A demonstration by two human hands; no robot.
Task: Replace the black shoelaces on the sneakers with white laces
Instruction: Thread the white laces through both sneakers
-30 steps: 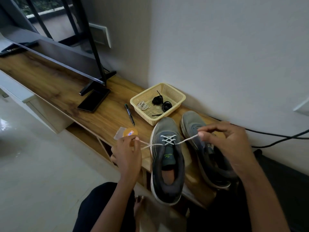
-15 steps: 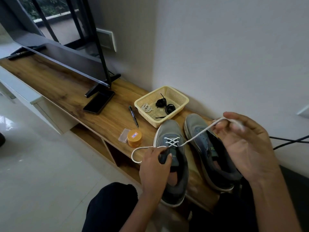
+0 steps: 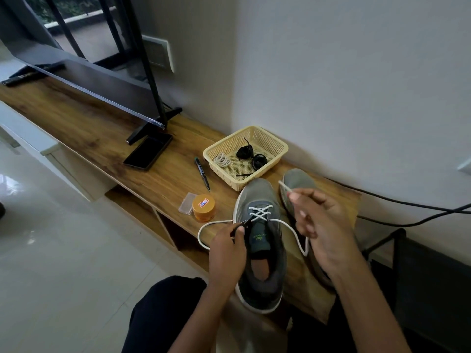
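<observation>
Head view, looking down on a wooden worktop (image 3: 102, 138) set against a pale wall. Grey sneaker (image 3: 262, 284) lies toe-away at the near end, its heel past the front edge. White lace (image 3: 260, 212) crosses its lower eyelets in two X's. Left hand (image 3: 226, 253) has its fingers curled close, pinching the lace at the left side of the tongue. The bit at the fingertips looks dark and may sit at an eyelet, but the spot is too shadowed to be sure. From that pinch a slack loop swings out left toward the worktop's front edge. Right hand (image 3: 323, 230) is raised over the second sneaker (image 3: 298, 180), thumb and forefinger pinching the other lace end, the tip poking up past the fingers. Slack from the right-side eyelet sags in a loop below the palm. The second sneaker sits just beside the first, on its right, and is largely hidden by that hand. Cream basket (image 3: 270, 138) stands just beyond both toes. It holds black laces (image 3: 246, 151) in two bundles and a coiled spare white lace (image 3: 223, 160) at its left end. Pen (image 3: 202, 174) lies left of the basket. Orange tin (image 3: 204, 207) is nearer the front edge, with a small clear box (image 3: 186, 203) against it. Dark phone (image 3: 149, 152) lies by the foot of the TV (image 3: 89, 80). Black cable (image 3: 407, 207) runs along the wall at right.
</observation>
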